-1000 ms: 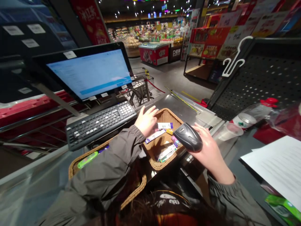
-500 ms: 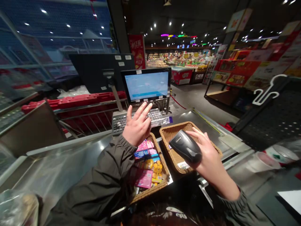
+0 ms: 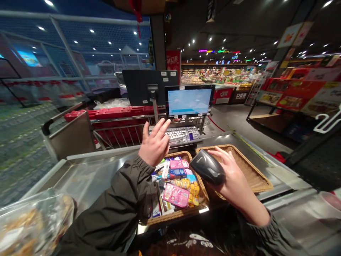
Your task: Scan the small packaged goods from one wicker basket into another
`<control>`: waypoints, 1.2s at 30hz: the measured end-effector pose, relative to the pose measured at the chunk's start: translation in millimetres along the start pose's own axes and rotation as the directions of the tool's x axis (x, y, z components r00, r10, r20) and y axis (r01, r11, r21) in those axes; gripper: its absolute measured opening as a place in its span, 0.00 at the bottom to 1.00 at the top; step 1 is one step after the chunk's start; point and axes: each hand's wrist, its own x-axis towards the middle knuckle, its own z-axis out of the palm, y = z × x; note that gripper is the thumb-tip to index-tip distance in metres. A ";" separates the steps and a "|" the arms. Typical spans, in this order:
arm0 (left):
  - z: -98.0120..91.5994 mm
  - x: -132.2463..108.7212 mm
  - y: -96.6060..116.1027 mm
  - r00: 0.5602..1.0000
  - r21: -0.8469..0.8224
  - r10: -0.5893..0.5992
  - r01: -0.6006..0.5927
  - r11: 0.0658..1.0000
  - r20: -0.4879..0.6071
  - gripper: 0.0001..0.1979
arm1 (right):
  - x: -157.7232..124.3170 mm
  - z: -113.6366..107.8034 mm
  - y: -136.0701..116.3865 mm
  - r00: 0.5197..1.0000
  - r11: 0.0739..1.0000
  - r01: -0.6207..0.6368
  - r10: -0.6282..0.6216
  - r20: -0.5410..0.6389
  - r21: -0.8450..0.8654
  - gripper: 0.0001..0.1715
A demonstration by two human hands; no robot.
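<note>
My right hand [image 3: 230, 174] grips a black handheld barcode scanner [image 3: 207, 166], its head tilted to the left. Raised with fingers spread, my left hand [image 3: 155, 142] holds nothing and hovers in front of the keyboard [image 3: 183, 133]. Below it lies a wicker basket [image 3: 204, 193] full of small packets, among them a pink packet [image 3: 176, 195] on top and several yellow ones [image 3: 194, 188]. A second wicker basket [image 3: 254, 167] stands to the right, partly hidden behind my right hand and the scanner.
A lit monitor [image 3: 189, 102] stands behind the keyboard, with a dark screen back [image 3: 149, 87] beside it. Clear bags of food [image 3: 29, 220] lie at the lower left on the metal counter [image 3: 90, 170]. Red baskets [image 3: 114, 112] sit in a cart beyond.
The view has turned to the left, so the monitor and baskets appear further right and the bagged food shows more. Both hands keep nearly the same pose, the right still holding the scanner.
</note>
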 end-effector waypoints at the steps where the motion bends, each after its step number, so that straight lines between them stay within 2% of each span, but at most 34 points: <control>1: -2.0 -2.2 -2.0 1.000 0.006 -0.005 0.005 1.000 0.008 0.02 | 1.2 1.1 -2.0 1.000 1.000 0.005 -0.005 0.001 0.002 0.21; 10: -15.9 -13.6 -12.0 0.997 0.024 -0.052 0.051 0.998 0.065 0.02 | 5.9 5.2 -12.6 0.999 1.000 0.027 -0.027 0.043 0.006 0.23; 21: -8.3 -18.0 -8.8 0.993 -0.038 -0.037 0.041 0.998 0.108 0.03 | 3.2 4.8 -9.5 1.000 1.000 0.030 -0.030 0.006 -0.003 0.22; 26: 3.1 -22.9 -2.2 0.990 -0.103 -0.015 0.030 0.994 0.143 0.03 | 4.5 6.8 0.1 1.000 1.000 -0.005 0.005 0.021 -0.005 0.24; 29: 14.1 -29.6 3.3 0.978 -0.136 0.004 0.024 0.990 0.208 0.03 | 7.9 10.8 7.8 1.000 1.000 -0.024 0.024 -0.001 0.006 0.22; 33: 34.5 -43.2 11.9 0.933 -0.198 0.066 0.006 0.980 0.354 0.03 | 12.2 20.3 20.6 0.998 0.997 -0.069 0.068 0.012 0.019 0.21; 36: 53.0 -55.5 17.2 0.881 -0.261 0.124 -0.001 0.965 0.456 0.05 | 13.8 28.2 30.0 0.994 0.993 -0.110 0.109 0.032 0.034 0.19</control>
